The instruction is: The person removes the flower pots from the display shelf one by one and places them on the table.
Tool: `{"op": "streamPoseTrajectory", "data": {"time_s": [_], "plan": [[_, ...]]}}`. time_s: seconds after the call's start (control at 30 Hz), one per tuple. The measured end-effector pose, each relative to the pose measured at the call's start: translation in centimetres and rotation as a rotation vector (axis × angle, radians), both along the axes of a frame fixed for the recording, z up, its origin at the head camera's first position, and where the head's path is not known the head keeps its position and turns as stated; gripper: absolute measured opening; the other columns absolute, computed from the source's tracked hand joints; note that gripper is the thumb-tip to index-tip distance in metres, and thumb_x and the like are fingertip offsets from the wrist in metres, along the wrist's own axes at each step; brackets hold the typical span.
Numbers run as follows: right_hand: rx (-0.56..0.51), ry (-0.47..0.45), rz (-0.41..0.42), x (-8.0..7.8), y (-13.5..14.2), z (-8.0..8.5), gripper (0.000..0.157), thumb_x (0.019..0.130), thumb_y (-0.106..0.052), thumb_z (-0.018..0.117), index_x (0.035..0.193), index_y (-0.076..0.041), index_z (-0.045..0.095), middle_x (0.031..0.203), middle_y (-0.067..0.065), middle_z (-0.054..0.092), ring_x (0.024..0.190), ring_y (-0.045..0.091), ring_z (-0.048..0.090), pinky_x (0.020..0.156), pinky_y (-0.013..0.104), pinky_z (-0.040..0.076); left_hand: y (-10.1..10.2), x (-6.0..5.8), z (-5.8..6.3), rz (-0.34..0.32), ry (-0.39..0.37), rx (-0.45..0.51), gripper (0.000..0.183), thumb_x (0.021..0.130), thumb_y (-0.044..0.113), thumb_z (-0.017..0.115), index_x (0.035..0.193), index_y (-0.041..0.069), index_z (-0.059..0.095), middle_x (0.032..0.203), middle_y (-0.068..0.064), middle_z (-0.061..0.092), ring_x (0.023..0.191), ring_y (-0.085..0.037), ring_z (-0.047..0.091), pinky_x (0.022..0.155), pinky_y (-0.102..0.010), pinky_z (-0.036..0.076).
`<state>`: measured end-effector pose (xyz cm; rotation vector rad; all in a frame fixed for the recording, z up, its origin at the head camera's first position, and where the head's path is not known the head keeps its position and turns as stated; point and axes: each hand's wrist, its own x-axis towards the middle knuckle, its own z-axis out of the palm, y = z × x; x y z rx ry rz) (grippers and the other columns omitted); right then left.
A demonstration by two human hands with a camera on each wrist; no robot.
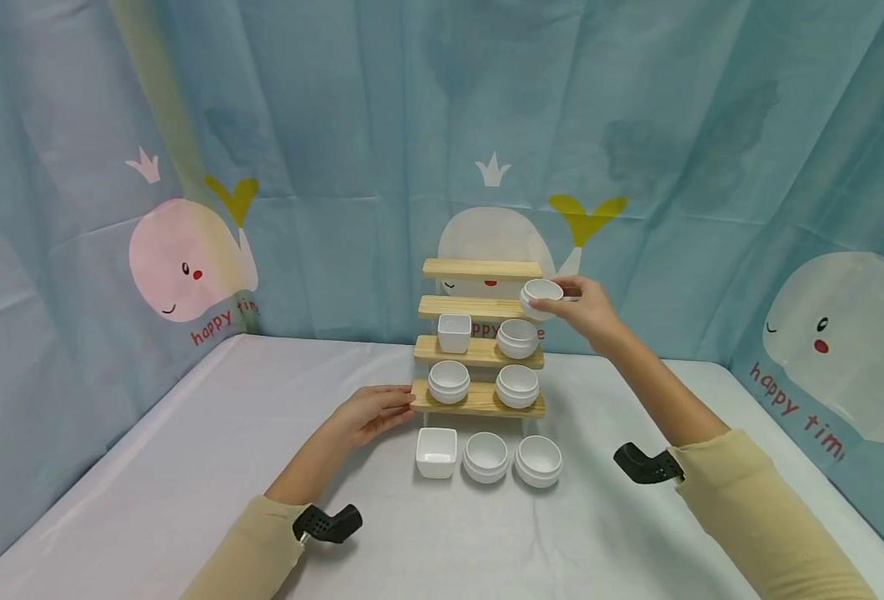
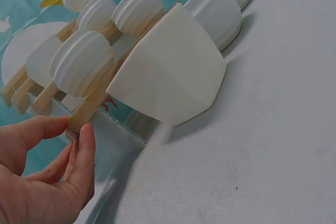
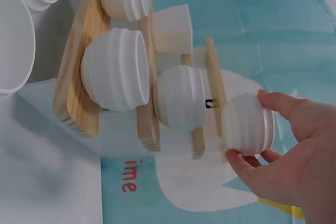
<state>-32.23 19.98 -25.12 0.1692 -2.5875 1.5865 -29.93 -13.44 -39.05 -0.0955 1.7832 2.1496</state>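
**You hold a round white bowl [image 1: 541,293] beside the wooden tiered stand [image 1: 482,269]**

Your right hand [image 1: 591,312] pinches the bowl between thumb and fingers, near the right end of the stand's second-highest shelf [image 1: 464,308]. Your left hand [image 1: 370,414] pinches the stand's bottom shelf [image 1: 482,406] at its left end.

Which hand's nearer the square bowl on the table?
Left. The left hand pinches the left end of the lowest shelf, just behind and left of the square bowl; the right hand is higher, farther back and to the right, holding a round bowl.
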Motion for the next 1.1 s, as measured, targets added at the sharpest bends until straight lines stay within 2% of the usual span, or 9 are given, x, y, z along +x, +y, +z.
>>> {"op": "streamPoseTrajectory", "data": {"time_s": [0.13, 0.43, 0.73, 1.1], "plan": [[-0.001, 0.004, 0.006, 0.1, 0.1, -0.1, 0.067, 0.098, -0.022, 0.076, 0.153, 0.005, 0.047, 0.152, 0.024, 0.046, 0.135, 0.037, 0.045, 0.110, 0.043, 0.046, 0.0, 0.0, 0.0, 0.000, 0.000, 0.004, 0.051, 0.105, -0.004, 0.059, 0.151, -0.017, 0.042, 0.112, -0.015, 0.066, 0.090, -0.012, 0.070, 0.088, -0.022, 0.065], [0.004, 0.019, 0.018, 0.8, 0.5, -0.1, 0.068, 0.099, -0.023, 0.076, 0.153, 0.005, 0.046, 0.151, 0.024, 0.047, 0.133, 0.037, 0.048, 0.111, 0.046, 0.047, 0.0, 0.0, 0.1, 0.012, -0.007, 0.006, 0.051, 0.104, -0.004, 0.061, 0.150, -0.017, 0.044, 0.111, -0.015, 0.067, 0.089, -0.013, 0.070, 0.087, -0.022, 0.065], [0.018, 0.014, 0.033, 1.4, 1.1, -0.4, 0.068, 0.100, -0.022, 0.074, 0.154, 0.005, 0.043, 0.150, 0.026, 0.047, 0.132, 0.040, 0.049, 0.117, 0.055, 0.044, 0.0, 0.1, 0.1, 0.001, 0.010, 0.011, 0.050, 0.105, -0.005, 0.059, 0.151, -0.018, 0.042, 0.111, -0.015, 0.066, 0.088, -0.011, 0.069, 0.086, -0.021, 0.065], [0.013, 0.006, 0.038, 2.1, 1.4, -0.6, 0.068, 0.100, -0.022, 0.074, 0.155, 0.005, 0.044, 0.149, 0.026, 0.048, 0.133, 0.040, 0.051, 0.119, 0.054, 0.044, 0.1, 0.2, 0.3, 0.007, -0.006, 0.001, 0.050, 0.105, -0.003, 0.060, 0.150, -0.016, 0.044, 0.113, -0.015, 0.066, 0.090, -0.011, 0.070, 0.088, -0.022, 0.065]]}}
